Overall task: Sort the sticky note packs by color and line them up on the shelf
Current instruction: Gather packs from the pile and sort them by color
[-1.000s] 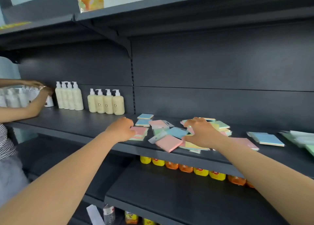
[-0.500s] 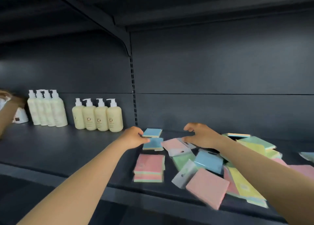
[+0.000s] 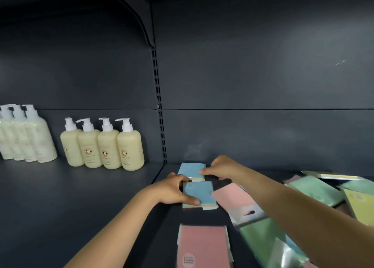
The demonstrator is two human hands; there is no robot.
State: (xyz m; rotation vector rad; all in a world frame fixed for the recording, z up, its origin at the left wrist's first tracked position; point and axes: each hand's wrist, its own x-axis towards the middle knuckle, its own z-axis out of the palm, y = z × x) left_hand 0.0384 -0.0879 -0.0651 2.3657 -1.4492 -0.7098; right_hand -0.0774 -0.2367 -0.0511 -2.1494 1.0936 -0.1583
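Blue packs sit one behind the other at twelve o'clock, seemingly starting a colour row toward the shelf back. Left hand curls round the near blue pack; right hand pinches the far blue pack. Unsorted pile lies at three o'clock, pink pack at six.
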